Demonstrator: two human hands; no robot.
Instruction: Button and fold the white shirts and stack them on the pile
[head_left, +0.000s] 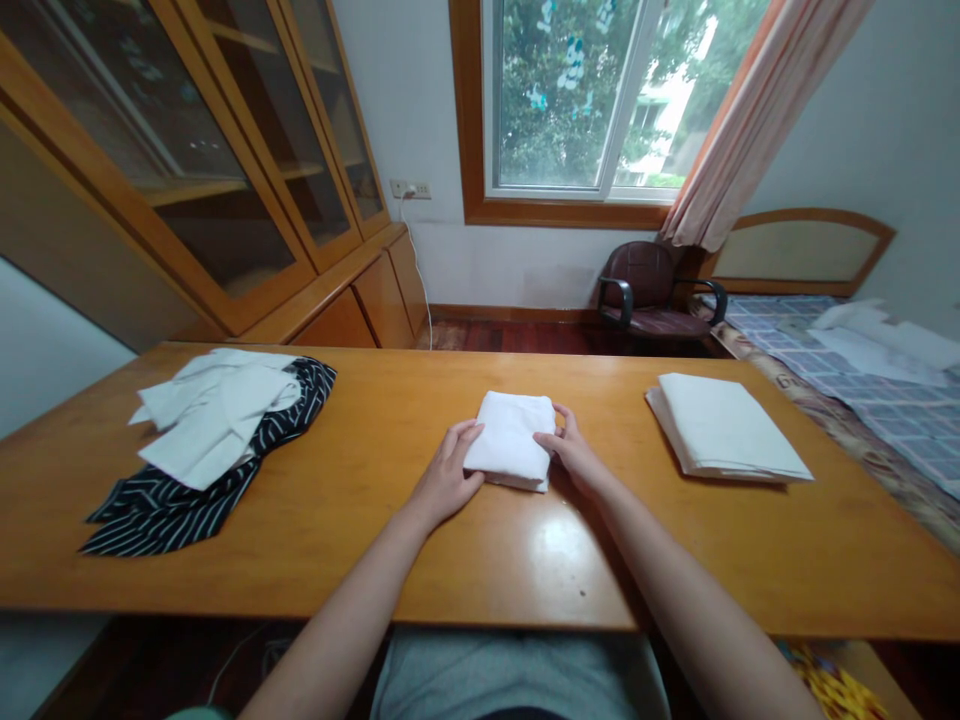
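A folded white cloth (513, 432), squarish and several layers thick, lies near the middle of the wooden table. My left hand (448, 472) holds its left edge, with the thumb and fingers against the side. On the opposite side my right hand (568, 446) grips the right edge, thumb on top and fingers around the back. The layers show along the near edge of the cloth. To the right rests a stack of folded white sheets (727, 425), paper or fabric, I cannot tell which. At the left, loose white pieces (214, 405) lie on a black-and-white striped cloth (191, 510).
The wooden table (360, 560) spans the view, its near edge close to my body. Beyond it stand a glass-door cabinet (262, 170), a dark red armchair (652, 285) and a bed (847, 370). A window (585, 100) with a pink curtain (765, 120) is behind.
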